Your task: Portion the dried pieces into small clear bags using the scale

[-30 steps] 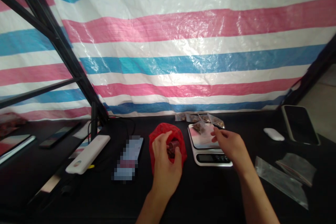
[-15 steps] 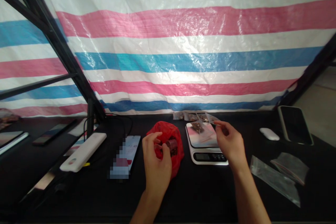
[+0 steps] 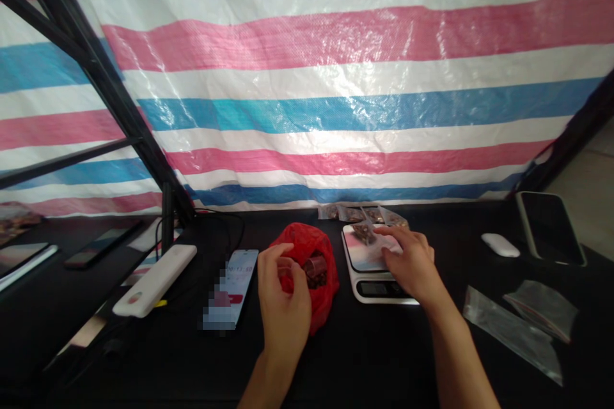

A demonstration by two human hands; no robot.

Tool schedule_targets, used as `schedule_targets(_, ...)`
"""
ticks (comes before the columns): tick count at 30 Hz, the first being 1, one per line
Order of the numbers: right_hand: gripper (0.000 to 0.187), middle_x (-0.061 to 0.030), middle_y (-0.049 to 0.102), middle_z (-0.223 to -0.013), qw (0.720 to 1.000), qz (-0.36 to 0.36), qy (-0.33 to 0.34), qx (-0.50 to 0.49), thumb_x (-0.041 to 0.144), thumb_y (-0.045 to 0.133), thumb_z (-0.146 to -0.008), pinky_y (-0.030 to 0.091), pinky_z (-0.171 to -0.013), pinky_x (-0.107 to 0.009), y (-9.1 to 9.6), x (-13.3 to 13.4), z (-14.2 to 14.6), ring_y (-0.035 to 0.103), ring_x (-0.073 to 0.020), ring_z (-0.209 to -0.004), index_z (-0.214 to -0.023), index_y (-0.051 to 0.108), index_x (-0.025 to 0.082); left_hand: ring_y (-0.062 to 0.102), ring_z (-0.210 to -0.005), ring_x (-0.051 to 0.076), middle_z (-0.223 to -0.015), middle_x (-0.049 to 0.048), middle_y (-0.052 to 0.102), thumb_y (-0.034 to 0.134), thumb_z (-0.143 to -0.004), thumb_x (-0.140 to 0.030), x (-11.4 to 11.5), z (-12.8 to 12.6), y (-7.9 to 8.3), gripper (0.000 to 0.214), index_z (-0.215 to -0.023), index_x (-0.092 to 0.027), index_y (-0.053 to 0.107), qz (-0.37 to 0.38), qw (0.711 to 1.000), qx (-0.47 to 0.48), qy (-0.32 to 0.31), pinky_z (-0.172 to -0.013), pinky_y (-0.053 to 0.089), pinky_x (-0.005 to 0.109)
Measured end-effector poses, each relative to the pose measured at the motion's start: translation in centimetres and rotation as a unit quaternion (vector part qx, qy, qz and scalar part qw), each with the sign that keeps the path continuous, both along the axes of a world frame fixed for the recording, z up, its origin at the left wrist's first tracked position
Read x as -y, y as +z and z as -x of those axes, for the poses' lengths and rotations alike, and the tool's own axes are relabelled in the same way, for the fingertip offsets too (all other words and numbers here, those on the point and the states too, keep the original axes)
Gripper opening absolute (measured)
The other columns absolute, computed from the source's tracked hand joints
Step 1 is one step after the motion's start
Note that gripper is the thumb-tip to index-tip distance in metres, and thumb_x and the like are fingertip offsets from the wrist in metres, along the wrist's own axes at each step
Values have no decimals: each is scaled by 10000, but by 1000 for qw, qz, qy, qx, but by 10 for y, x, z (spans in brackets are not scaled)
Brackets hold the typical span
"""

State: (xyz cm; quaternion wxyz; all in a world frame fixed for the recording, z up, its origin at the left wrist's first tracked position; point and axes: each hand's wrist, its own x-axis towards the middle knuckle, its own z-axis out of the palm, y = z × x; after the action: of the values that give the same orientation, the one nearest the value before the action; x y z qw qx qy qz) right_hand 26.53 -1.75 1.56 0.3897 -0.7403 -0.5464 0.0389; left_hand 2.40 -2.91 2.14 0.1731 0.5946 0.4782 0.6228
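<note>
My two hands are apart from each other over the black tabletop. One second ago my left hand was above the middle of the red bag; now it is at the bag's left side, and the small cup inside shows more fully. The bag is at the lower centre of the frame. My right hand was at the right edge of the scale; now its fingers reach over the clear end of the filled pouch, which lies on the scale, right of centre. Whether either hand grips something, I cannot tell.
</note>
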Motion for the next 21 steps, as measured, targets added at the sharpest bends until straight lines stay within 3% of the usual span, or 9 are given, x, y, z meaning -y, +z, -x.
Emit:
schedule_targets(3,327,-92,765,-1038,999,-20,14,-37,287,568,-776,437,-977,-506,5,-1,1,622,-336,-1085,-1023,777,244,596,-815,160,-1002,25,590,509,-941,-144,0,1,1,182,-1071,-232,599,0,1000,-8,-13,-749,525,304)
schedule_targets(6,357,-81,732,-875,986,-74,45,-142,399,598,-810,503,-846,-406,20,5,8,663,-259,-854,-1074,738,204,620,-867,168,-1009,25,612,528,-946,-151,3,-2,2,166,-1060,-241,609,-13,998,-40,-47,-784,535,314)
schedule_targets(8,388,-42,691,-815,964,-88,89,-236,454,635,-809,513,-735,-347,35,12,19,645,-211,-739,-1097,712,205,627,-1083,211,-1166,51,638,595,-924,-173,8,-8,1,268,-1178,-257,610,-13,993,-78,-89,-954,526,382)
schedule_targets(10,379,-10,654,-794,932,-63,164,-318,459,681,-799,502,-665,-297,50,21,32,634,-181,-712,-1089,702,215,511,-1355,274,-1420,84,572,705,-862,-209,16,-19,-1,578,-1402,-278,510,20,986,-90,-142,-1145,413,487)
schedule_targets(12,380,6,638,-810,901,-7,243,-358,457,716,-801,480,-619,-258,60,28,47,626,-160,-712,-1102,698,226,450,-1437,304,-1528,120,501,785,-797,-246,24,-32,-3,840,-1527,-263,370,86,977,-25,-193,-1174,390,507)
schedule_targets(14,418,17,622,-823,879,40,291,-375,470,732,-807,465,-592,-239,66,31,61,605,-139,-693,-1151,687,235,508,-1403,282,-1496,124,544,741,-851,-285,31,-44,-4,748,-1513,-249,396,159,956,83,-232,-1142,438,455)
schedule_targets(16,496,23,611,-834,868,48,304,-390,499,718,-822,472,-597,-237,66,30,72,588,-126,-683,-1239,648,239,624,-1270,255,-1341,116,661,718,-875,-339,35,-52,-3,558,-1386,-210,534,216,921,197,-256,-1060,500,373)
schedule_targets(18,574,19,621,-848,867,42,302,-394,515,696,-829,484,-606,-245,61,25,80,593,-131,-691,-1319,592,234,733,-862,208,-941,71,746,751,-838,-457,34,-56,-4,497,-1214,-160,617,282,888,267,-244,-735,573,282)
schedule_targets(21,552,12,652,-829,892,54,286,-345,446,710,-797,494,-609,-265,48,15,86,608,-147,-686,-1289,603,218,576,-474,119,-640,-24,648,790,-735,-625,29,-55,-9,693,-1187,-141,585,341,848,339,-224,-445,405,207)
